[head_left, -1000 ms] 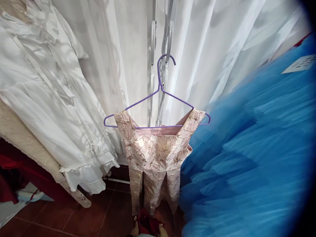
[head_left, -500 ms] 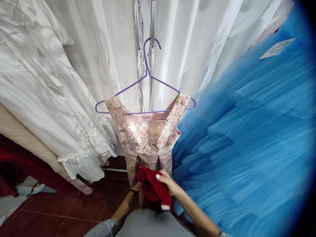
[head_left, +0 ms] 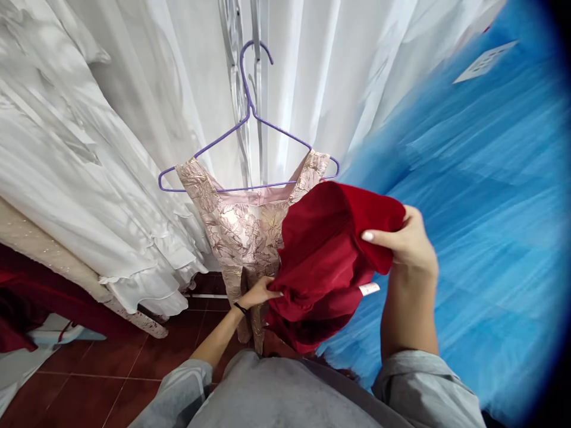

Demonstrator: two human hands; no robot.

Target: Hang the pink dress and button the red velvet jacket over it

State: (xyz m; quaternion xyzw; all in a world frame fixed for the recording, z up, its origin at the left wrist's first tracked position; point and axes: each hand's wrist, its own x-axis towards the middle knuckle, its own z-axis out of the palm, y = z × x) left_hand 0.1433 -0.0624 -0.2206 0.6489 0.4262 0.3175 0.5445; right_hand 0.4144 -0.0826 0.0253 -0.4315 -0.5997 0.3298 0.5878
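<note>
From my remote feed, I see the red garment (head_left: 316,249), pinched by the left hand (head_left: 260,292) and right hand (head_left: 409,241), now raised before the floral dress (head_left: 238,232), spread wider for handling.

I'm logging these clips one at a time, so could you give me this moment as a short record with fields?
Left grip: on the lower left edge of the red garment
Right grip: on its upper right edge, thumb on the near side
Detail: white label on the red garment
Behind: floral dress on a purple hanger, its bodice partly covered from view
Left side: white garment with ruffled hem
Right side: blue tulle garment
Floor: dark red tiles
Unclear: the red garment's type
</note>
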